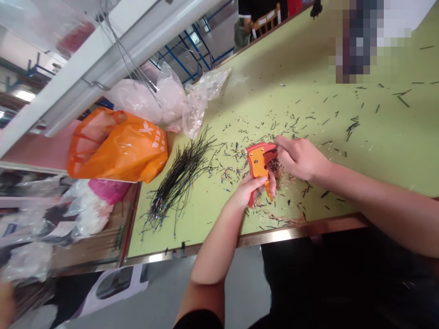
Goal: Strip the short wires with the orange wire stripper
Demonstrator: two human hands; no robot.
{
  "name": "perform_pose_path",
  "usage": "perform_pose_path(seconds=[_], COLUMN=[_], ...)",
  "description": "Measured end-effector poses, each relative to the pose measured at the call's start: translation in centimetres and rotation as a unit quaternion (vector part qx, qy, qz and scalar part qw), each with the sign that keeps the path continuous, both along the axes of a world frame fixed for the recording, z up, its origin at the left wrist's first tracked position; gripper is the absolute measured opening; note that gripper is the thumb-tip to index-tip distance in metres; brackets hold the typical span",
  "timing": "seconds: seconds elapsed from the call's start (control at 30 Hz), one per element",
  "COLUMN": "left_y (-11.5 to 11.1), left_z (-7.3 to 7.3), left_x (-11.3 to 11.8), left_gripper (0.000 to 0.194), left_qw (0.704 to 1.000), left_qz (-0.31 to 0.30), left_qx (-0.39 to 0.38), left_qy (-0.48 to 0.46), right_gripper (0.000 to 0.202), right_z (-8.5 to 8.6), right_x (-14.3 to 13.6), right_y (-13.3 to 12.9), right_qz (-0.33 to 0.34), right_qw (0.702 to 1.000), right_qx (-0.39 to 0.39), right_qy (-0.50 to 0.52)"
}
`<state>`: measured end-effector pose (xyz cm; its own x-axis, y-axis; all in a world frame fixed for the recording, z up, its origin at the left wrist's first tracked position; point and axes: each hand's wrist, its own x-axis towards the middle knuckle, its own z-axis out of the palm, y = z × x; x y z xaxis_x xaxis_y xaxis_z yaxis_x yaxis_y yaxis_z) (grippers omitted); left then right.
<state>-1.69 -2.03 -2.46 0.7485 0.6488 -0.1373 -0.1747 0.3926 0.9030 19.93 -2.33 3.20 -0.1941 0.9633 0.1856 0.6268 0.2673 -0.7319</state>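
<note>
An orange and red hand tool (258, 161), its jaw end pointing up and right, is held by its handles in my left hand (255, 187). My right hand (297, 157) is closed at the tool's jaw end, fingers pinched together; what they hold is too small to make out. Left of the tool, a bundle of thin black wires (181, 176) with small blue tips lies on the green tabletop (206, 228). Short black offcuts and coppery strands are scattered under and around my hands.
An orange bag (120, 146) and clear plastic bags (164, 98) lie at the table's left and back left. A metal shelf frame crosses the upper left. A person (262, 11) is beyond the far edge. Blurred plastic bags fill a lower surface at left.
</note>
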Motion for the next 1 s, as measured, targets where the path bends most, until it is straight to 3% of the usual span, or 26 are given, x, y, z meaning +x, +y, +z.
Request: perform_pose_path(seconds=[0.27,0.6,0.77,1.0], left_y=[-0.1,0.1,0.2,0.1], left_z=[1.2,2.2,2.2,2.1], left_x=[0.3,0.2,0.3,0.1], left_gripper=[0.039,0.044,0.045,0.043], left_qw=[0.999,0.999,0.999,0.998], left_qz=[0.007,0.035,0.035,0.036], left_qx=[-0.028,-0.033,-0.030,-0.041], left_qy=[-0.020,-0.014,-0.008,-0.010], right_gripper=[0.026,0.025,0.023,0.019], right_z=[0.1,-1.1,-0.8,-1.2], right_x=[0.3,1.1,1.2,0.9], right_y=[0.6,1.7,1.5,1.3], right_qz=[0.041,0.073,0.059,0.106], right_qw=[0.992,0.987,0.983,0.969], right_qx=[-0.063,-0.007,-0.032,-0.028], right_qy=[0.106,0.144,0.170,0.223])
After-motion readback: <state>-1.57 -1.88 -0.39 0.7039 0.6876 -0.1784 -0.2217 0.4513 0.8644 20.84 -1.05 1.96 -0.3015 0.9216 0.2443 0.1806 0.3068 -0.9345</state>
